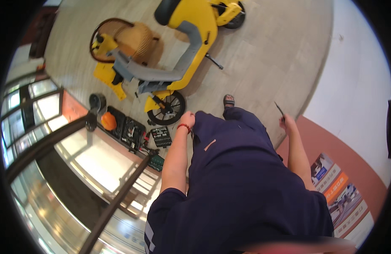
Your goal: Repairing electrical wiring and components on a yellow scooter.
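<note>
My right hand point(288, 123), out to the right of my body, is closed round a slim dark rod-like tool point(279, 108) whose thin end points up and away; its exact kind is too small to tell. On the left, my left hand point(187, 119) hangs beside my dark blue trousers with its fingers curled in. Whether anything is inside them is hidden. Past that hand stands a yellow and grey scooter point(198, 46) with a black seat, its front wheel point(178, 117) nearest to me and its kickstand point(214, 62) down. My left hand appears apart from the wheel.
An open black toolbox point(132, 132) and a socket set point(162, 138) lie on the floor at the left, beside an orange rounded object point(108, 121). A wicker chair point(138, 38) stands behind the scooter. Dark-framed glass point(94, 169) borders the left; a poster wall point(341, 192) the right.
</note>
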A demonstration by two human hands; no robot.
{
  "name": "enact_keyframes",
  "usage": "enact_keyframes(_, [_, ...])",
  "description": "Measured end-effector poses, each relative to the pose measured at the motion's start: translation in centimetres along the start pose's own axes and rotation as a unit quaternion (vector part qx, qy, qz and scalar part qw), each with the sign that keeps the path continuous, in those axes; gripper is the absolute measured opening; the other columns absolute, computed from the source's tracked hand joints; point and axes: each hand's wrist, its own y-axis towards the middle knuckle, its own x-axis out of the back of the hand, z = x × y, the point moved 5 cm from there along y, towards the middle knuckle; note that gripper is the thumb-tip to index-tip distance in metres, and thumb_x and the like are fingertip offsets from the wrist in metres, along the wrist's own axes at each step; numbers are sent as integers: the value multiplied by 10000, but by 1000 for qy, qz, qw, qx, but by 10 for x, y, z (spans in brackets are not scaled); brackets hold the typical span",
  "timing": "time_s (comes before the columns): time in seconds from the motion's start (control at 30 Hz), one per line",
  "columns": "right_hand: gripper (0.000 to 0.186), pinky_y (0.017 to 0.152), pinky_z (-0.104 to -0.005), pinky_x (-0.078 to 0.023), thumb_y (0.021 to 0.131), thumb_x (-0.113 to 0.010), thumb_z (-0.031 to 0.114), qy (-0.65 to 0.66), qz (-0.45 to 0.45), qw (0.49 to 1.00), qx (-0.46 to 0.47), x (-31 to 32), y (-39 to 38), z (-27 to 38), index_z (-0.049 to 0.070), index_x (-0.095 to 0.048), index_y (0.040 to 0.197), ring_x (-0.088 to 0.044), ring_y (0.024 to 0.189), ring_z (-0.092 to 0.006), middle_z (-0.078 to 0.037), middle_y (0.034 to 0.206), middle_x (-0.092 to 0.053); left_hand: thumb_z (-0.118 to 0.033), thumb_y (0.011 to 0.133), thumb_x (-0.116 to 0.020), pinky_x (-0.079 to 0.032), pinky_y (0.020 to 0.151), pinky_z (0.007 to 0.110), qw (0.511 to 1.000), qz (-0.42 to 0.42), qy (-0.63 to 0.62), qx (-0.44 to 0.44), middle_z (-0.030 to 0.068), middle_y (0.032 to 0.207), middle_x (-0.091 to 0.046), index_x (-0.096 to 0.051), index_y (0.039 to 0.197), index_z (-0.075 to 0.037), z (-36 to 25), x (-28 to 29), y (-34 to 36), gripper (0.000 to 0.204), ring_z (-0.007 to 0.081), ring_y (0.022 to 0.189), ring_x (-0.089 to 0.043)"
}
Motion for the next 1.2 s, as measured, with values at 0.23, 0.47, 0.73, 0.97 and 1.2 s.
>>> enact_keyframes(0.23, [182,504,-297,-441,833,-434,199,42,-5,999,-22,7,12,36,72,-502,722,-514,534,-155,-48,635,-539,-178,808,-450,-444,868,387,996,20,52,-64,194,996,-628,-646,968,-57,-124,42,59,280,337,986,-582])
enact_keyframes(0.47, [225,459,-336,-409,813,-420,172,-99,-37,973,-206,19,18,-46,49,-491,637,-480,464,-188,-84,563,-502,-236,839,-469,-457,837,416,963,151,221,11,247,1029,-599,-630,978,14,-60,49,140,329,377,987,-576])
enact_keyframes(0.73, [231,442,-343,-405,818,-430,201,-4,-125,973,-196,32,-9,54,49,-498,658,-486,464,-187,-80,570,-501,-120,729,-544,-467,864,370,954,176,243,-12,184,1018,-635,-686,968,-103,-193,46,236,279,314,984,-607])
enact_keyframes(0.97, [224,489,-323,-419,823,-433,219,46,-134,977,-160,33,50,142,51,-508,695,-496,510,-177,-57,622,-514,22,740,-499,-506,732,344,974,81,131,-164,130,907,-642,-637,1000,-57,-449,91,321,305,247,853,-621])
enact_keyframes(1.2, [288,546,-381,-449,779,-450,182,-345,-47,936,-55,135,147,142,-32,-626,699,-601,595,-238,-161,770,-634,80,696,-576,-517,636,319,991,114,-22,-62,84,870,-612,-572,1070,-6,-508,72,389,384,195,771,-602])
